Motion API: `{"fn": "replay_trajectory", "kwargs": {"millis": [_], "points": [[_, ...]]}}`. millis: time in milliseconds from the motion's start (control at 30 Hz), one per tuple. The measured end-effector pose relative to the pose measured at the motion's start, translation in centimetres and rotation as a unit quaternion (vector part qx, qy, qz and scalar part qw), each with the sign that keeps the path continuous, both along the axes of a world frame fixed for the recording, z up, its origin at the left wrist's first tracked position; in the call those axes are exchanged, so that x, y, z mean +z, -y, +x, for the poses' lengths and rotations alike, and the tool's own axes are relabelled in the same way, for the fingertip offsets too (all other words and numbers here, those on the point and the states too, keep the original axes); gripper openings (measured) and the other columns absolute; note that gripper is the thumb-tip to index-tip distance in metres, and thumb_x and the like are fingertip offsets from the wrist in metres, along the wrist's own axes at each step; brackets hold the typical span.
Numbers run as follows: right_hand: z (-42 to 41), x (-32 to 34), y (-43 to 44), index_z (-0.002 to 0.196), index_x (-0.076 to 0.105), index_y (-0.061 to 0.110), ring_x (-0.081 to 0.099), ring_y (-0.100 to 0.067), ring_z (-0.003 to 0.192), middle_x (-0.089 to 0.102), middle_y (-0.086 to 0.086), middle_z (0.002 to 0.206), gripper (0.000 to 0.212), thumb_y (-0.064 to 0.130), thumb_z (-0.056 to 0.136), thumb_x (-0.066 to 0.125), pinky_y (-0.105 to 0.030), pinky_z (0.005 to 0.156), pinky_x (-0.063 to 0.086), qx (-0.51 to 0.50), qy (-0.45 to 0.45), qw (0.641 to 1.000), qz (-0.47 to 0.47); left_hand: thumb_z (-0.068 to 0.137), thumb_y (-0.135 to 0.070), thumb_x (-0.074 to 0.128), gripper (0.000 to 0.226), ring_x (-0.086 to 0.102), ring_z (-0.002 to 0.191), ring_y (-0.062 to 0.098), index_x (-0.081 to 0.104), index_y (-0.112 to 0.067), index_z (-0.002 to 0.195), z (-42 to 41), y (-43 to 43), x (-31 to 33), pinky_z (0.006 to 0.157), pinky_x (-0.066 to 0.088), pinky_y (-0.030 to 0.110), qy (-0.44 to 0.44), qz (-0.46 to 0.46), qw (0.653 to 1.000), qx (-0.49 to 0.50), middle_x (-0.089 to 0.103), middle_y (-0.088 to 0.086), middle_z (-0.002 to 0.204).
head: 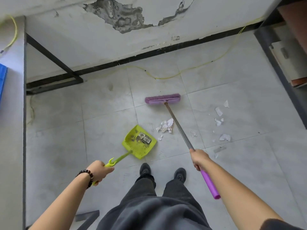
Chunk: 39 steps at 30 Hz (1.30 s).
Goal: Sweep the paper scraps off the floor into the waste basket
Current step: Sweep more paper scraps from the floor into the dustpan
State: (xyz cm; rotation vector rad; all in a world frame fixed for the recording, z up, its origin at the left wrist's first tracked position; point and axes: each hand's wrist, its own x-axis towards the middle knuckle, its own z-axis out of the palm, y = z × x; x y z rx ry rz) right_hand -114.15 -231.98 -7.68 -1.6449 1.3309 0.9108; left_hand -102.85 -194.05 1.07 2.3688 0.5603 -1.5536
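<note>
Left hand: gripping the green dustpan handle.
Right hand: gripping the purple broom pole.
Paper scraps: between them.

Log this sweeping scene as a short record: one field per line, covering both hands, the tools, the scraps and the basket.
left hand: closed on the green dustpan handle
right hand: closed on the broom shaft
dustpan: on the floor, mouth facing away from the person, a barcoded wrapper inside
broom head: purple, on the tiles beyond the scraps
largest scrap pile: just beyond the dustpan, left of the shaft
scattered scraps: loose on the tiles right of the shaft
waste basket: not in view
</note>
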Motion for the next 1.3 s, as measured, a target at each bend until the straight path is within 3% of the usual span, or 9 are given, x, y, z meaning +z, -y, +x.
{"fn": "replay_trajectory", "kwargs": {"millis": [133, 267, 367, 433, 533, 633, 900, 1033, 1300], "points": [[1.7, -0.9, 2.3, 0.115, 0.054, -0.001, 0.053, -0.023, 0.048, 0.055, -0.017, 0.067, 0.033, 0.005, 0.089, 0.035, -0.025, 0.046, 0.05, -0.021, -0.019, 0.999, 0.043, 0.087, -0.031, 0.06, 0.028, 0.034, 0.048, 0.021, 0.051, -0.008, 0.074, -1.8, 1.1, 0.9, 0.042, 0.027, 0.019, 0.023, 0.023, 0.999, -0.025, 0.043, 0.008, 0.066], [-0.8, -1.4, 3.1, 0.113, 0.059, 0.002, 0.061, -0.026, 0.058, 0.062, -0.015, 0.08, 0.037, 0.013, 0.087, 0.036, -0.02, 0.044, 0.042, 0.095, -0.042, 0.995, -0.01, 0.089, -0.028, 0.06, 0.024, 0.035, 0.049, 0.021, 0.054, -0.008, 0.075, -3.5, 1.9, 0.7, 0.042, 0.027, 0.019, 0.031, 0.026, 0.999, -0.029, 0.043, 0.007, 0.066], [-3.6, -2.0, 2.6, 0.136, 0.048, 0.013, 0.064, -0.032, 0.083, 0.063, -0.016, 0.112, 0.05, 0.017, 0.089, 0.033, -0.03, 0.063, 0.051, 0.13, -0.006, 0.99, -0.062, 0.088, -0.029, 0.059, 0.025, 0.038, 0.049, 0.021, 0.055, -0.008, 0.076, -4.4, 2.2, 0.0, 0.042, 0.029, 0.019, 0.02, 0.027, 0.998, -0.053, 0.045, 0.007, 0.065], [-5.1, -1.7, 1.7, 0.149, 0.035, 0.027, 0.062, -0.031, 0.083, 0.06, -0.013, 0.123, 0.059, 0.019, 0.09, 0.03, -0.031, 0.067, 0.052, 0.128, -0.003, 0.99, -0.058, 0.088, -0.031, 0.056, 0.025, 0.04, 0.049, 0.022, 0.053, -0.009, 0.076, -4.9, 2.2, -0.9, 0.042, 0.031, 0.02, 0.011, 0.035, 0.996, -0.079, 0.047, 0.007, 0.063], [-6.9, -1.0, -0.6, 0.143, 0.04, 0.029, 0.06, -0.029, 0.062, 0.063, -0.015, 0.104, 0.057, 0.015, 0.089, 0.028, -0.027, 0.048, 0.052, 0.109, -0.011, 0.993, -0.036, 0.086, -0.026, 0.052, 0.022, 0.04, 0.045, 0.022, 0.048, -0.01, 0.073, -5.4, 1.9, -2.3, 0.041, 0.033, 0.02, 0.013, 0.046, 0.994, -0.103, 0.046, 0.007, 0.06], [-8.2, 0.4, -4.2, 0.13, 0.046, 0.018, 0.059, -0.028, 0.055, 0.064, -0.017, 0.095, 0.047, 0.013, 0.088, 0.029, -0.036, 0.06, 0.057, 0.122, -0.007, 0.992, -0.022, 0.086, -0.023, 0.05, 0.021, 0.038, 0.044, 0.021, 0.044, -0.009, 0.073, -5.7, 0.5, -3.1, 0.041, 0.031, 0.019, 0.014, 0.039, 0.993, -0.106, 0.045, 0.008, 0.06], [-13.5, 3.9, -15.9, 0.111, 0.053, 0.014, 0.043, -0.015, 0.035, 0.052, -0.01, 0.064, 0.027, 0.014, 0.085, 0.048, -0.023, 0.041, 0.039, 0.044, -0.028, 0.995, 0.085, 0.085, -0.012, 0.043, 0.02, 0.021, 0.043, 0.016, 0.031, -0.015, 0.07, -8.2, -5.5, -3.9, 0.045, 0.019, 0.018, -0.015, -0.008, 0.997, -0.082, 0.027, 0.003, 0.056], [-15.8, 5.8, -18.2, 0.093, 0.055, 0.011, 0.032, -0.01, 0.036, 0.039, -0.002, 0.049, 0.008, 0.006, 0.086, 0.053, -0.018, 0.036, 0.03, -0.067, -0.054, 0.982, 0.166, 0.087, -0.012, 0.048, 0.023, 0.032, 0.045, 0.02, 0.038, -0.009, 0.067, -7.3, -5.1, -5.1, 0.042, 0.025, 0.019, 0.004, -0.054, 0.995, -0.089, 0.04, 0.009, 0.061], [-16.4, 8.9, -19.8, 0.093, 0.051, 0.017, 0.028, -0.002, 0.03, 0.031, 0.007, 0.046, 0.013, 0.004, 0.092, 0.052, -0.012, 0.029, 0.024, -0.2, 0.008, 0.956, 0.216, 0.092, -0.017, 0.054, 0.031, 0.054, 0.052, 0.023, 0.05, -0.009, 0.062, -7.5, -5.0, -4.1, 0.054, 0.05, 0.028, 0.066, -0.045, 0.979, -0.188, 0.055, 0.006, 0.058]]}}
